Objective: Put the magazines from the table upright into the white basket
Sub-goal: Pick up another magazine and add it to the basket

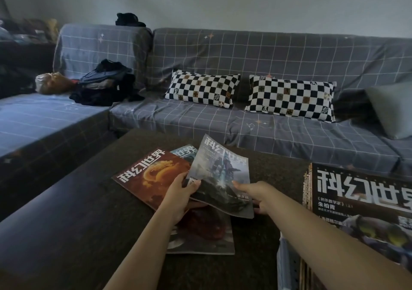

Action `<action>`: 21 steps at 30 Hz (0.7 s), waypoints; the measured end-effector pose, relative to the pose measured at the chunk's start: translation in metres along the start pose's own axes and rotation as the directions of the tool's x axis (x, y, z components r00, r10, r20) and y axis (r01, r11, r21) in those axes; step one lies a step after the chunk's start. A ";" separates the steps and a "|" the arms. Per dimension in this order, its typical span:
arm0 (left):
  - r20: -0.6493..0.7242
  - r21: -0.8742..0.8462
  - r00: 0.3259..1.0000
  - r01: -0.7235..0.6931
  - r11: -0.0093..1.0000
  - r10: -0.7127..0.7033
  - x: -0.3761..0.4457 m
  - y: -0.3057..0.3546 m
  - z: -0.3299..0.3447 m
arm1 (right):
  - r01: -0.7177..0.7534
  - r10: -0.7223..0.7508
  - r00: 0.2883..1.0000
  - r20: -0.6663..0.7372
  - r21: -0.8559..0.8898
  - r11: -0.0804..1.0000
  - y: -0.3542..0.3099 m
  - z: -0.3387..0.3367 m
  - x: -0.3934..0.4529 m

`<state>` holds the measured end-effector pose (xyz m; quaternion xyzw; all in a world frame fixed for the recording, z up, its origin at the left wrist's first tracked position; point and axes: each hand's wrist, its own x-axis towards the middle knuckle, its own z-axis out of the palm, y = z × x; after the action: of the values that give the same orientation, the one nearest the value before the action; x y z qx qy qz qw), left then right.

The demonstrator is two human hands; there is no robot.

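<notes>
Right now your left hand (181, 197) pinches the near left corner of the grey magazine (223, 176), thumb on its cover, lifting it tilted above the table (66, 222). Your right hand (259, 197) clasps its near right edge. Beneath it lie the orange magazine (149, 178) and others; the white basket (287, 265) stands at right.
</notes>
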<state>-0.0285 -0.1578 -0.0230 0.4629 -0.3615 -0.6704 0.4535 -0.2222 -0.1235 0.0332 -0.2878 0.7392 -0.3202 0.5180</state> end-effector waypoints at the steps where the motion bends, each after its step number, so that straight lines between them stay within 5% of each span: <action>1: 0.018 -0.070 1.000 -0.014 0.997 0.016 -0.006 -0.001 -0.004 | -0.007 0.007 1.000 0.017 0.036 0.999 0.001 0.000 -0.001; 5: 0.054 -0.266 0.993 -0.090 0.960 0.108 -0.035 0.004 -0.024 | 0.004 -0.028 0.995 0.091 0.254 0.967 0.002 0.000 -0.012; 11: 0.025 -0.323 0.940 -0.314 0.893 0.340 -0.091 0.023 -0.031 | 0.203 -0.296 0.936 0.188 0.398 0.895 0.000 0.005 -0.054; 21: 0.135 -0.257 0.905 -0.362 0.896 0.404 -0.170 0.044 0.015 | 0.556 -0.620 0.784 0.027 0.412 0.722 0.022 -0.050 -0.137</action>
<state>-0.0032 -0.0113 0.0711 0.2634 -0.4077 -0.6442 0.5911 -0.2315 0.0028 0.1088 -0.4263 0.4871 -0.5811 0.4933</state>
